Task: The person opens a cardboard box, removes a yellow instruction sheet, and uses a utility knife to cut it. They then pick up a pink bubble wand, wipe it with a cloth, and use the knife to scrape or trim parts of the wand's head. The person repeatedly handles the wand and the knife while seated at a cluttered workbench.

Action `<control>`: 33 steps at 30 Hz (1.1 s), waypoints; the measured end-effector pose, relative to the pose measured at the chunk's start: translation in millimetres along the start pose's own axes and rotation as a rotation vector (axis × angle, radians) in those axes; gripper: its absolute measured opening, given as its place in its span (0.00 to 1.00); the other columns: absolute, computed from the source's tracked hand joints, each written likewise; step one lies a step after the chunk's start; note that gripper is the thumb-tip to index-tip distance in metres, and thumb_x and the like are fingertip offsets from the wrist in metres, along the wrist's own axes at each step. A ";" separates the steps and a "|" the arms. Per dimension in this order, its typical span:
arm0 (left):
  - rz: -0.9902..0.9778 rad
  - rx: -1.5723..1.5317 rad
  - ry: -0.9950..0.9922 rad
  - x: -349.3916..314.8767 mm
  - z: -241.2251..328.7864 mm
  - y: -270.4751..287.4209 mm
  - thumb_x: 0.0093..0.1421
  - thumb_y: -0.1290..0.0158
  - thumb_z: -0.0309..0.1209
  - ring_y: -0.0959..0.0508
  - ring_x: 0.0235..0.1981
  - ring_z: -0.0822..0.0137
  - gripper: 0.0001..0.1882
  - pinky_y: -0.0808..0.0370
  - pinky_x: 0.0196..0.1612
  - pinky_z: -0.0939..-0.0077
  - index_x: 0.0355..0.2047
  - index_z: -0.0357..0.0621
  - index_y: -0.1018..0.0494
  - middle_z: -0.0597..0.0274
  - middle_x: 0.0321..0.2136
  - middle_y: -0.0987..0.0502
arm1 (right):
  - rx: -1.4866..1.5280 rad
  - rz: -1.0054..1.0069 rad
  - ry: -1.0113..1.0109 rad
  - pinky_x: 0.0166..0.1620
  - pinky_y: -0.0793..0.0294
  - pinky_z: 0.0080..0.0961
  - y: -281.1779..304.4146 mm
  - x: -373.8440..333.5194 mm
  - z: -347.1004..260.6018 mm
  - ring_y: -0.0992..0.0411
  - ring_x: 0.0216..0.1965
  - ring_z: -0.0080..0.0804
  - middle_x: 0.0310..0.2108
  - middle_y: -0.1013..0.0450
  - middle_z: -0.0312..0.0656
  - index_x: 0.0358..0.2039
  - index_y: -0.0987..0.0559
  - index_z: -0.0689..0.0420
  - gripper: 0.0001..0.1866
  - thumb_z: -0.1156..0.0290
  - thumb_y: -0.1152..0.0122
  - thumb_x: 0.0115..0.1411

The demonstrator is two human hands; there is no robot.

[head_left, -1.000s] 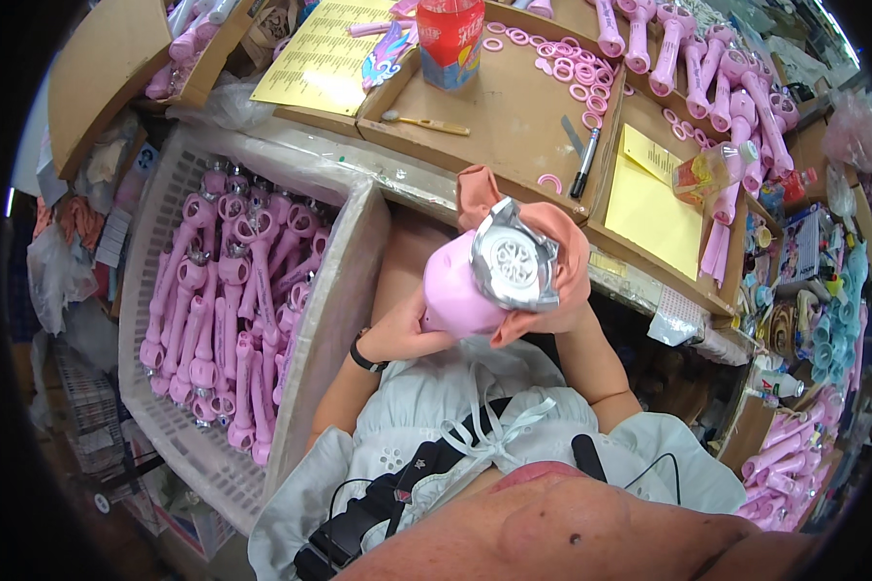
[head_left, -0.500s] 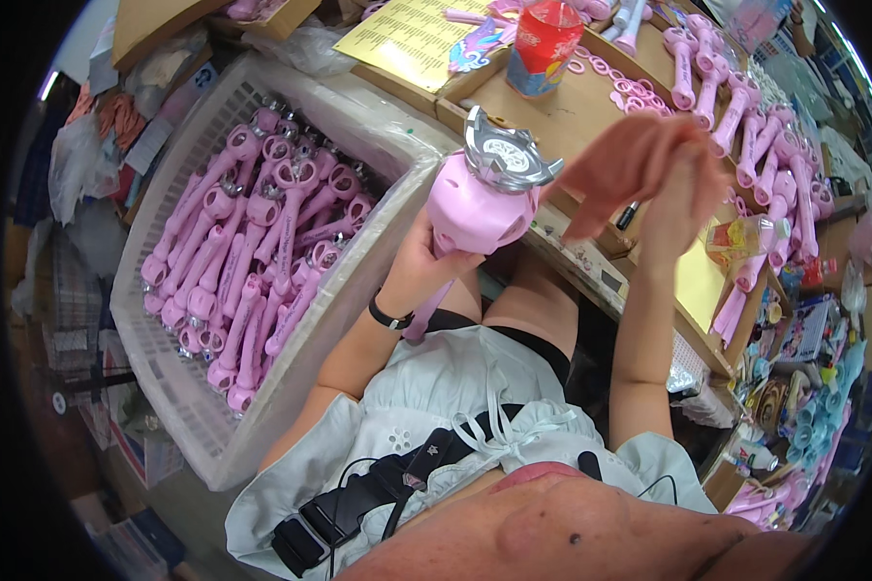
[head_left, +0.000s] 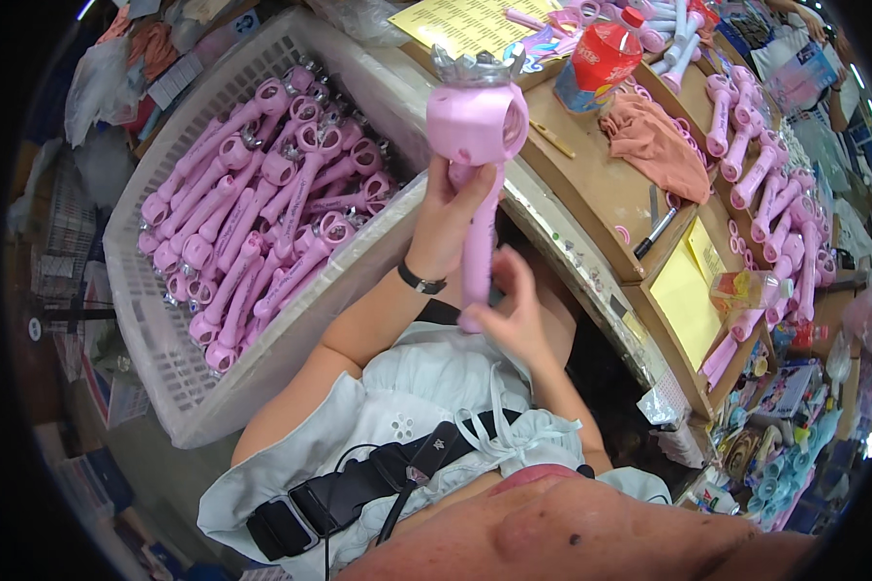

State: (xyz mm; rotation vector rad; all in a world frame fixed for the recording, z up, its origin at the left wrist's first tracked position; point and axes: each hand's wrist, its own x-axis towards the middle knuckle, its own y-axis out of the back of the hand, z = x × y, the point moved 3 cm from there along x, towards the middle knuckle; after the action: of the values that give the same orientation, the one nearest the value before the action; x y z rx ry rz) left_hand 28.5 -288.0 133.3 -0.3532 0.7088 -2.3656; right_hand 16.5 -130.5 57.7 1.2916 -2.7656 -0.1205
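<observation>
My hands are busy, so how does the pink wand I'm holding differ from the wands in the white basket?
The held wand, in your left hand, points its silver crown toward the picture's top; the basket wands lie heaped at various slants. The held wand shows almost whole; many basket wands are partly covered by others. The held wand looks larger than the basket wands, probably being nearer the camera. Both are mainly pink.

The left hand point(head_left: 446, 218) hides part of the pink wand point(head_left: 482, 218); whether the right hand point(head_left: 521, 318) meets its six-o'clock end cannot be told. Toward two o'clock, an orange cloth point(head_left: 654, 145) covers some of a cardboard tray point(head_left: 591, 192). At twelve, the upper edge crops a yellow sheet point(head_left: 470, 29), its print unreadably small.
</observation>
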 end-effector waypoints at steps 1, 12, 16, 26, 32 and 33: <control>0.009 -0.020 -0.008 2.1 -0.8 -3.5 0.61 0.49 0.35 0.26 0.33 0.70 0.21 0.26 0.38 0.75 0.52 0.48 0.41 0.64 0.37 0.30 | -0.087 -0.028 -0.004 0.52 0.35 0.32 -10.6 -11.7 7.3 0.36 0.53 0.38 0.53 0.38 0.49 0.60 0.45 0.60 0.45 0.67 0.31 0.44; -0.191 -0.178 0.087 -4.8 -11.1 -20.9 0.55 0.44 0.29 0.26 0.41 0.66 0.34 0.24 0.42 0.68 0.58 0.46 0.49 0.59 0.45 0.33 | 0.351 -0.260 -0.268 0.39 0.31 0.23 4.2 -45.2 20.3 0.33 0.34 0.24 0.33 0.33 0.37 0.51 0.39 0.59 0.30 0.82 0.44 0.45; -0.168 -0.228 0.089 -2.4 -10.6 -22.4 0.55 0.43 0.27 0.27 0.41 0.66 0.34 0.24 0.42 0.69 0.58 0.47 0.49 0.58 0.45 0.33 | 0.446 -0.265 -0.335 0.40 0.32 0.24 -1.3 -43.4 20.4 0.32 0.35 0.26 0.33 0.33 0.38 0.50 0.39 0.59 0.30 0.81 0.44 0.44; -0.156 -0.155 0.046 9.0 -11.9 -21.7 0.56 0.46 0.23 0.22 0.37 0.58 0.35 0.21 0.36 0.66 0.58 0.49 0.53 0.54 0.46 0.33 | -0.074 -0.194 -0.058 0.45 0.32 0.29 12.0 -36.5 6.8 0.32 0.42 0.36 0.40 0.32 0.46 0.53 0.37 0.60 0.31 0.68 0.37 0.49; -0.386 0.229 0.223 28.2 4.4 -26.9 0.54 0.45 0.23 0.24 0.30 0.69 0.38 0.23 0.29 0.77 0.59 0.49 0.55 0.56 0.41 0.32 | -0.770 0.527 0.149 0.39 0.30 0.32 101.0 -46.8 -25.4 0.29 0.35 0.42 0.31 0.27 0.44 0.32 0.23 0.58 0.07 0.74 0.39 0.51; -0.437 0.220 0.368 23.6 -1.6 -30.2 0.54 0.44 0.24 0.24 0.30 0.70 0.38 0.23 0.29 0.77 0.60 0.49 0.55 0.56 0.41 0.32 | -0.843 0.617 0.127 0.38 0.31 0.33 114.2 -51.6 -26.1 0.30 0.34 0.41 0.31 0.27 0.43 0.31 0.23 0.58 0.07 0.74 0.39 0.50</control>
State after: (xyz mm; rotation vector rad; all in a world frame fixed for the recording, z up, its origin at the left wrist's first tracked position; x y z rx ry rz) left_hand -5.2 -282.8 150.8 0.0334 0.5638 -2.9369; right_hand -34.5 -18.8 93.5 0.2261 -2.3887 -0.9672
